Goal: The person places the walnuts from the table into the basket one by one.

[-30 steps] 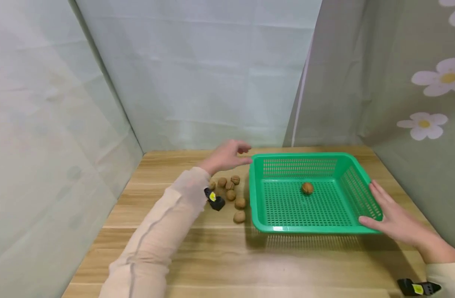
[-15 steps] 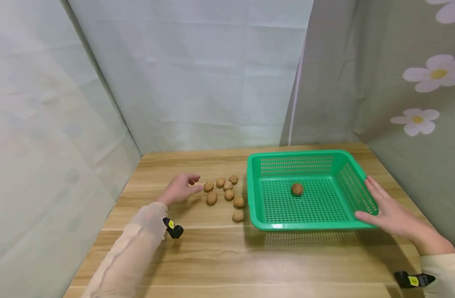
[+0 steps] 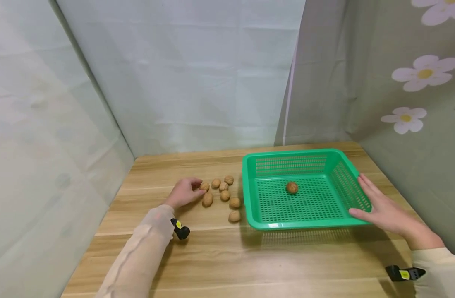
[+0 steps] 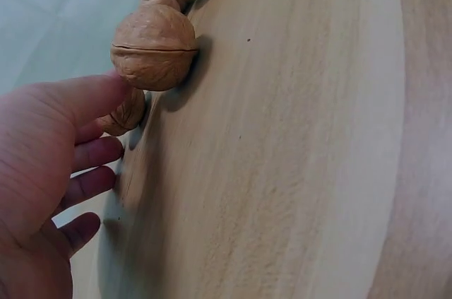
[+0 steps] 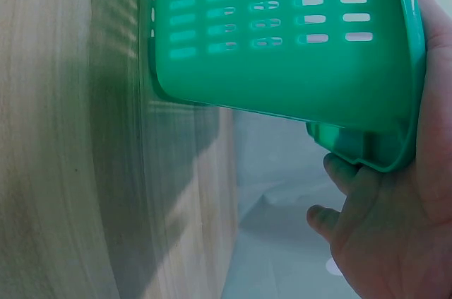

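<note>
Head view: eight walnuts (image 3: 225, 195) lie loose on the tabletop (image 3: 279, 265), and a ninth walnut (image 3: 292, 188) sits alone inside the one green basket (image 3: 313, 225). The left hand (image 3: 183, 193) is at the cluster's left edge, thumb and fingers bent about the outermost walnut (image 3: 205, 187). The right hand (image 3: 385, 213) rests at the basket's right end, its thumb at the near corner and its fingers along the right rim. The step in hand looks like picking up that outermost walnut; the next move would call for a firm pinch and a lift clear of its neighbours.

Left wrist view: four walnuts show, the foremost walnut (image 4: 154, 48) overlapping the thumb tip. Another lies past the thumb, near the fingers. The lower fingers are spread apart; whether the left hand's grip has taken anything cannot be told.

Right wrist view: the palm lies against the rim, fingertips showing past it. The right hand's grip seems unclenched, steadying the basket rather than clasping it.
</note>
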Demonstrator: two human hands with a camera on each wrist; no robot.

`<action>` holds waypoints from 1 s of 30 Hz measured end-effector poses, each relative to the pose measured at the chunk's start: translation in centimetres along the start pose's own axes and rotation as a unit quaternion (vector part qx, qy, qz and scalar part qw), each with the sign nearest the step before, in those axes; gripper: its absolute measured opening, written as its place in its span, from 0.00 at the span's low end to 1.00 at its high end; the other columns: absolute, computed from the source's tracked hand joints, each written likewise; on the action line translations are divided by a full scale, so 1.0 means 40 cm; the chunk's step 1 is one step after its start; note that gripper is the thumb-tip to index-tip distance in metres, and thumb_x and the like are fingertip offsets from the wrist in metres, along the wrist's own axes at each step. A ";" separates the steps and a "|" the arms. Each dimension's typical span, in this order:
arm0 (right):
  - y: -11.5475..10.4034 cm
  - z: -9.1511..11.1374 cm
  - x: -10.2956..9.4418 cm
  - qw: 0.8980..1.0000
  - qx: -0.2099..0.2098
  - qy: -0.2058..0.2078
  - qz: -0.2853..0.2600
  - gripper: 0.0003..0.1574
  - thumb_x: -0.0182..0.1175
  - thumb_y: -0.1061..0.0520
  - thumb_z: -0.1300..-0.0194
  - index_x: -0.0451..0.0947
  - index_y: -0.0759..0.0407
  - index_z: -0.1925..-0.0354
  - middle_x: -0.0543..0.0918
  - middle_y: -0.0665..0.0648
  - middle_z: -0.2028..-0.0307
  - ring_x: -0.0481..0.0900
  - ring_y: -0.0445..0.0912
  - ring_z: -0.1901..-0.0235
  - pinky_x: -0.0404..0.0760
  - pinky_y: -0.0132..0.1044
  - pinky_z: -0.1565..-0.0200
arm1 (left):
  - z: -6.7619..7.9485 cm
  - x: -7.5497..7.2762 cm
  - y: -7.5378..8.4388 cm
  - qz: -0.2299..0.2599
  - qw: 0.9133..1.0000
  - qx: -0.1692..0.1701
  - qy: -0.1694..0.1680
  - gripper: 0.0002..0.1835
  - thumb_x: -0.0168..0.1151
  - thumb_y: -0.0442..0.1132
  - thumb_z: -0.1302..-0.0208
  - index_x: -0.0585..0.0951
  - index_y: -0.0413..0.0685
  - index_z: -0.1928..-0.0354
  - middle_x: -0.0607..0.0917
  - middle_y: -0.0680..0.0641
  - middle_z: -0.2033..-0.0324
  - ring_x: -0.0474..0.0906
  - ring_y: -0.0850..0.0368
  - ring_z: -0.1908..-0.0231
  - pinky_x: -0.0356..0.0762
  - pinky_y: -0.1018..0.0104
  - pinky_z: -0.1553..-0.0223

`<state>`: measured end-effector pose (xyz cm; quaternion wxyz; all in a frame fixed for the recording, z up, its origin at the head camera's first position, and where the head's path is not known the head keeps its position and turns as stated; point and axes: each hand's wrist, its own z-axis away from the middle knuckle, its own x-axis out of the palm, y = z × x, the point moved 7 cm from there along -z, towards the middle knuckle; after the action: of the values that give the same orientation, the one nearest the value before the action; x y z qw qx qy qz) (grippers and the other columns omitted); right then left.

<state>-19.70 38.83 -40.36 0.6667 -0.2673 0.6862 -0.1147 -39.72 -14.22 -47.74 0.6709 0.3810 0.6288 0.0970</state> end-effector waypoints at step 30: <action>-0.010 -0.001 -0.001 1.000 -0.004 0.005 0.000 0.64 0.65 0.47 0.37 0.30 0.60 0.25 0.29 0.55 0.25 0.43 0.74 0.33 0.57 0.75 0.49 | -0.012 -0.004 0.018 -0.010 0.999 -0.001 0.031 0.21 0.70 0.47 0.42 0.83 0.45 0.49 0.83 0.45 0.51 0.77 0.49 0.49 0.74 0.52 0.47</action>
<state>-19.67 38.52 -40.11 0.6626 -0.2692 0.6897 -0.1132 -39.95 -13.63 -47.13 0.6522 0.3709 0.6531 0.1023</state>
